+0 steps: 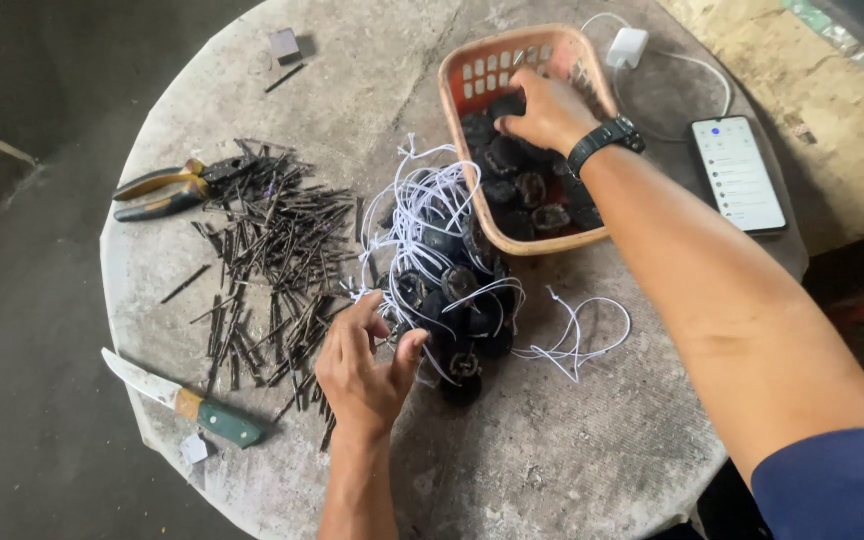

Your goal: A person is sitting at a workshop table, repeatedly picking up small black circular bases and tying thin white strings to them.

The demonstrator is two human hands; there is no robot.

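Basket near table far edge; bare room near side. Right hand fingers down among black pieces inside, grip unclear. Left hand open beside corded pile.

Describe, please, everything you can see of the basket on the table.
The basket is orange-pink plastic, rectangular with rounded corners and slotted walls. It sits upright at the table's far side, holding dark round pieces. The right hand reaches into it. Its near rim meets the pile of corded pieces.

Right hand reaches into the orange basket — left hand beside corded black pieces.
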